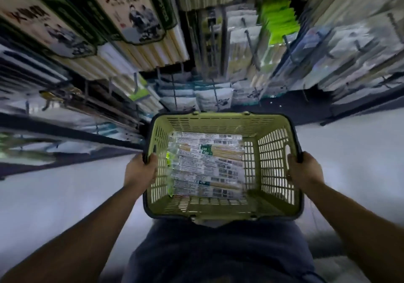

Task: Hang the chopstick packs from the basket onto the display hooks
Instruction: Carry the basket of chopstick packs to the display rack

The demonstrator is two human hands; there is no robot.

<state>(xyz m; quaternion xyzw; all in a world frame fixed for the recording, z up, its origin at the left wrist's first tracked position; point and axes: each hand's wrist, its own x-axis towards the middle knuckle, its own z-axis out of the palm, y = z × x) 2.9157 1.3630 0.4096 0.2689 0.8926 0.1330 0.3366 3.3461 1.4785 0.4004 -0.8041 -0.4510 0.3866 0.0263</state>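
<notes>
Centre frame, just ahead of the person's dark clothing (218, 250): green slotted basket (220, 121), long axis running left to right, top open to the camera.

Left hand (141, 169) is on the basket's left rim. The fingers are curled over the edge to the inside and the thumb is on the outside, so it has a firm grip. Right hand (305, 169) is on the basket's right rim with the same wrap, fingers hooked over the dark rim band. Both forearms run back from the basket towards the camera.

Chopstick packs (207, 164) lie flat on the basket floor, stacked side by side and parallel to the long axis. They are clear sleeves with white barcode labels, pale sticks and a few green bands. They fill the left and middle of the basket floor; a strip at the right end shows bare mesh.

Beyond the basket's far rim is the display wall with dark display hooks (252, 46), most of them loaded with hanging packs (135, 13). Up and left of the basket are large packs with printed cards. Up and right of it is a bright green batch (279, 18). This area is motion-blurred and the print is unreadable apart from a few large characters.

Pale floor (65, 184) shows on both sides of the basket.
</notes>
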